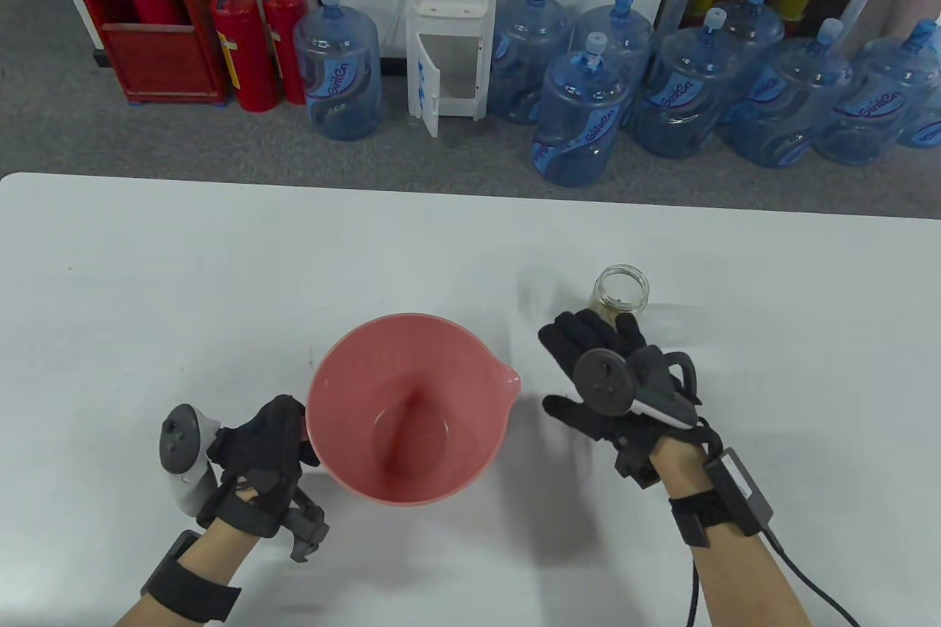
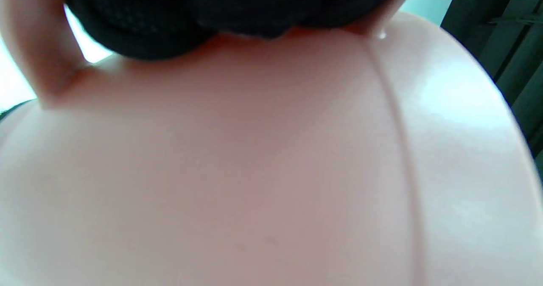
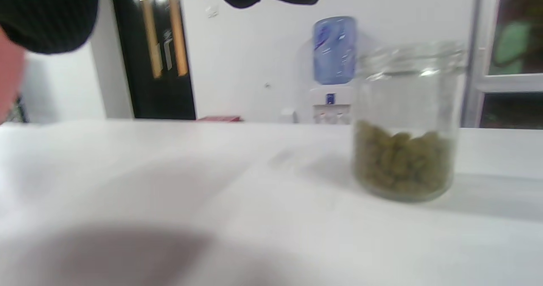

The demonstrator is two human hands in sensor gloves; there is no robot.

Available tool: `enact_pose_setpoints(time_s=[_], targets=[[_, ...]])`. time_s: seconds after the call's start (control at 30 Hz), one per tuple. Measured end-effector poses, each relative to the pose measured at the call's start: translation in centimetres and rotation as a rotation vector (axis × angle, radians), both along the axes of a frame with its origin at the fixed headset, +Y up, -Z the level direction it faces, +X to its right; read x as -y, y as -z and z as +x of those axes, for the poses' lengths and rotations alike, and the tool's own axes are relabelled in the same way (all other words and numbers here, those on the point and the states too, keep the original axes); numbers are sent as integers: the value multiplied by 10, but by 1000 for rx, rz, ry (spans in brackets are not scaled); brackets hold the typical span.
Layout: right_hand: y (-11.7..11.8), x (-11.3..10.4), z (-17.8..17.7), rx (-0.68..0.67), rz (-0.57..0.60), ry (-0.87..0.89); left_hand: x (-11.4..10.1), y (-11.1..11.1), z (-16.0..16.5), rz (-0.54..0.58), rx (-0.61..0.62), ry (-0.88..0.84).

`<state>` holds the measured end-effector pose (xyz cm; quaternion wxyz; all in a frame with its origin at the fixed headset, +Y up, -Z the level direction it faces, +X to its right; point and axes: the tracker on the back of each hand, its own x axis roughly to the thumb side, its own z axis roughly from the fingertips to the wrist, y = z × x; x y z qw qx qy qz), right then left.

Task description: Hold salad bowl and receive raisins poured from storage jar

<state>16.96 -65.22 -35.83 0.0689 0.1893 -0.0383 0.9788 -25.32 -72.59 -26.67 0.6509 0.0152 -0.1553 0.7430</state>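
storage jar (image 1: 622, 292) base behind right hand (image 1: 614, 388)

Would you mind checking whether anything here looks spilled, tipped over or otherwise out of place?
Nothing stands out. The storage jar stands upright and lidless, raisins inside. The empty salad bowl is gripped by the left hand. The right hand is near the jar, not holding it.

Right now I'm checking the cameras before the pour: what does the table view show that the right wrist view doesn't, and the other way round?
Only the table view shows the left hand gripping the empty pink bowl at its handle side. Only the right wrist view shows the greenish raisins filling the jar's bottom. Both show the open jar standing upright on the table, the right hand near but not touching it.
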Motion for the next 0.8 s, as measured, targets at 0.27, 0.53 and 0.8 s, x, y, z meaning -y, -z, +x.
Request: enact_pose_setpoints(time_s=[0.27,0.53,0.8], targets=[[62,6,66,412,17,403,0,-1,0,-3,-10,-11],[85,66,97,588,-194,673,-1,-1,0,-3,-6,-33],[91,86,100,606,-246,579,-2,-2,-1,3,-13,-20]])
